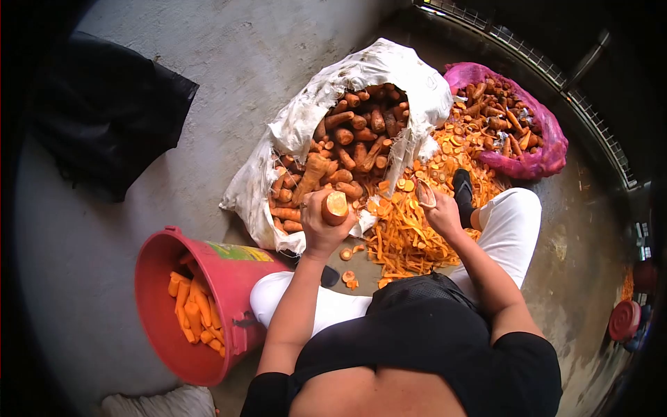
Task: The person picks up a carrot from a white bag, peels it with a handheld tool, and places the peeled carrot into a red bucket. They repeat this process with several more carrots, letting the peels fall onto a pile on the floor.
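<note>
My left hand [322,229] is closed round a thick carrot [336,206] whose cut, pale orange end faces up toward me. In my right hand [445,215] is a peeler [426,196], held a short way to the right of the carrot and apart from it. Just beyond my left hand, a torn white sack [288,132] lies open, full of unpeeled carrots [344,136]. Below my right hand spreads a heap of orange peelings and cut carrot ends [399,240].
A red bucket [156,260] with peeled carrots [196,309] leans beside my left knee. At the back right stands a pink bag [535,163] of carrot pieces. Black cloth or plastic [114,104] lies at left. A metal grate [528,55] edges the floor.
</note>
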The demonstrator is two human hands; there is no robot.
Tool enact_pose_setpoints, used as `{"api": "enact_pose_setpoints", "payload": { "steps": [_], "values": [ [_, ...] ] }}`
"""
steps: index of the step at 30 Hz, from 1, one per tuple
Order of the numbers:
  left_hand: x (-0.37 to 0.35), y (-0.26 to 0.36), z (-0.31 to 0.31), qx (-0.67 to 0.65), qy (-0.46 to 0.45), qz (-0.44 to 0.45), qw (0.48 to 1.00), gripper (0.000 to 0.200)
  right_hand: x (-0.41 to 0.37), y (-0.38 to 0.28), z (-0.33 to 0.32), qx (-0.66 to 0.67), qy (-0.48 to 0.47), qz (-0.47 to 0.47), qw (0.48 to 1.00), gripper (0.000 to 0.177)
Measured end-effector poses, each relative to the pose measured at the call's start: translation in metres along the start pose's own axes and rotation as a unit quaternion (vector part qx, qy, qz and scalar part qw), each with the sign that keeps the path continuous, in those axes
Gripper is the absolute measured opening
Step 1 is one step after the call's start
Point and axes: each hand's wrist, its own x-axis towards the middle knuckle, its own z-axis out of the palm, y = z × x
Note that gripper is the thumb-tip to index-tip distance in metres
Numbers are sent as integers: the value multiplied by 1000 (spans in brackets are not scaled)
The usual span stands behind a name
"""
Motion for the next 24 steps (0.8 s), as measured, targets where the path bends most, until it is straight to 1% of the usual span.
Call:
{"api": "enact_pose_setpoints", "payload": {
  "steps": [1, 2, 5, 9, 13, 16, 19, 20, 21, 22, 23, 24],
  "values": [
    [0, -1, 0, -2, 10, 24, 1000, 52, -2, -6, 0, 10, 5, -19, 1000, 32],
    [0, -2, -1, -9, 19, 38, 999, 52, -3, -11, -2, -4, -12, -19, 1000, 30],
    [1, -6, -2, -15, 39, 102, 994, 51, -6, -30, -5, 58, -21, -27, 998, 29],
    [5, -5, -4, 13, 64, 165, 984, 52, -8, -31, 0, 29, 12, -124, 992, 25],
    [7, -2, -5, 3, 76, 182, 980, 53, -7, -31, 2, 38, 3, -98, 994, 25],
    [5, -1, -5, -16, 73, 149, 986, 50, -8, -36, 0, 87, -14, -63, 994, 26],
    [8, -1, -3, -30, 48, 44, 997, 46, -7, -41, -3, 72, -23, -61, 995, 28],
    [4, 6, 0, -229, 4, -243, 942, 44, -6, -31, 3, 94, -19, -49, 994, 30],
    [1, -7, 6, -283, 41, -356, 890, 43, -4, -20, 12, 115, -16, -38, 992, 32],
    [-1, -21, 10, -436, 43, -478, 761, 43, -1, -29, 11, 144, -12, 3, 990, 35],
    [-3, -35, 12, -567, 41, -572, 591, 43, 0, -39, 7, 195, 14, 18, 980, 44],
    [-6, -42, 14, -607, 40, -579, 543, 44, 2, -26, 9, 232, -25, 78, 969, 47]
  ]
}}
